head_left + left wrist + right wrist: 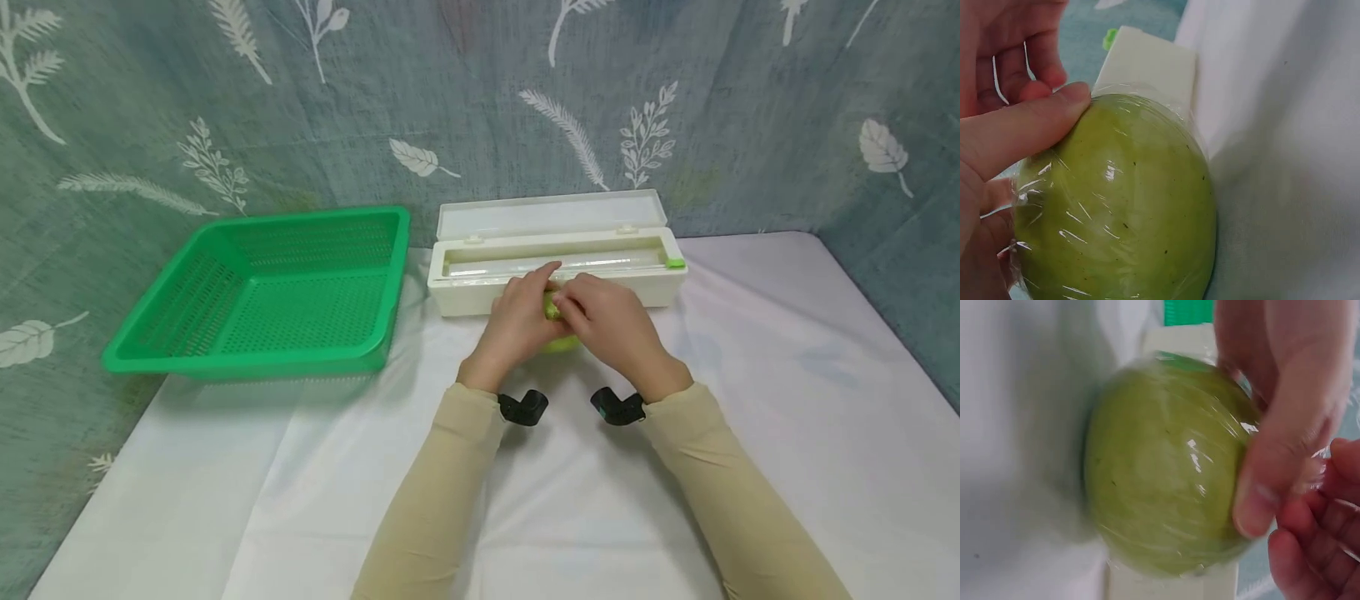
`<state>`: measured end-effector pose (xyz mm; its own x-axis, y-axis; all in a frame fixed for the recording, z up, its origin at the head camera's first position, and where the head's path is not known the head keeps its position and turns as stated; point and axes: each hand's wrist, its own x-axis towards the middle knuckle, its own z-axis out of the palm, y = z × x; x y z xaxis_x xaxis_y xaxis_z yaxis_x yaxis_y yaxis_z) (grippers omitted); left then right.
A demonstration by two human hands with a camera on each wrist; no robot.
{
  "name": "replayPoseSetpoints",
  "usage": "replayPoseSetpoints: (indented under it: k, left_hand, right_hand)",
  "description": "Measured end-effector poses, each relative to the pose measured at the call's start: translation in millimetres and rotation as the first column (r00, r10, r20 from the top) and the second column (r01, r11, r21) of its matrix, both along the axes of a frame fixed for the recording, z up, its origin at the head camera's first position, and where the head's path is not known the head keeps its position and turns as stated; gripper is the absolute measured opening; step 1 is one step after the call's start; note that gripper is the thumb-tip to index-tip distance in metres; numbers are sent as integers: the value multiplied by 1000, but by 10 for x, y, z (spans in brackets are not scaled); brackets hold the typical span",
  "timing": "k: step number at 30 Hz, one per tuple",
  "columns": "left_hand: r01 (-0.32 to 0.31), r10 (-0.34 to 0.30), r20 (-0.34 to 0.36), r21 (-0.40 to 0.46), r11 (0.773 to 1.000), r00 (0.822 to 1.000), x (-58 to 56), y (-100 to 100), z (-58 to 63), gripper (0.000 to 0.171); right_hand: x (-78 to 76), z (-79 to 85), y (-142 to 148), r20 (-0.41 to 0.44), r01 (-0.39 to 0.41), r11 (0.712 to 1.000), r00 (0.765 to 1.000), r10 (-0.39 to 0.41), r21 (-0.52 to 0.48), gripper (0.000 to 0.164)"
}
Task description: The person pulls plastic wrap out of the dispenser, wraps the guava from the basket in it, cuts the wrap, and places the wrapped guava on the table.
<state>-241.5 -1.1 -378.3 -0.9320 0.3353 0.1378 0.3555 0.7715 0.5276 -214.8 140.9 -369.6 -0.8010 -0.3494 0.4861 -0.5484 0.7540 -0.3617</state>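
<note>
Between the two hands, a round yellow-green fruit (pixel 561 344) with small dark specks sits on the white cloth, covered in shiny, creased cling film (pixel 1075 234). My left hand (pixel 517 321) holds the fruit, its thumb (pixel 1029 134) lying across the wrapped skin and its other fingers around the far side. My right hand (pixel 611 321) is curled close beside it at the top of the fruit. In the right wrist view, the right fingers (pixel 1300 550) pinch a gathered bit of the film. The fruit's far side is hidden by the hands.
Just behind the hands stands a white cling-film box (pixel 472 300), lid raised, with a clear roll (pixel 525 264) inside and a green slider (pixel 676 263) at its right end. A green slotted basket (pixel 375 350) stands to the left. Patterned fabric (pixel 480 108) hangs behind.
</note>
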Motion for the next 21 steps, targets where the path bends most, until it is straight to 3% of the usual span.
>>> replayPoseSetpoints:
  k: [4, 7, 11, 15, 18, 21]
  left_hand:
    - [-21, 21, -17, 9, 1000, 1000, -16, 6, -2, 63]
    - [-26, 26, -38, -10, 1000, 999, -17, 3, -24, 49]
    - [-25, 24, -70, -10, 1000, 997, -22, -12, -42, 37]
    - [-4, 3, -66, -8, 1000, 998, -31, -35, -37, 31]
    - [20, -21, -38, -13, 1000, 999, -39, -60, -13, 26]
    - [50, -50, -21, -1, 999, 999, -53, -77, 16, 24]
  right_hand:
    - [7, -23, -70, -18, 30, 1000, 999, -30, -1, 24]
    - [7, -60, -99, 2, 40, 997, 999, -40, -63, 18]
    - [-2, -94, -132, 3, 18, 990, 1000, -17, -143, 9]
    - [-12, -110, -140, 15, -20, 984, 1000, 22, -176, 11]
    - [-15, -106, -137, 73, -30, 981, 996, 45, -191, 17]
    - [-27, -72, -117, 206, 8, 969, 978, 44, -247, 24]
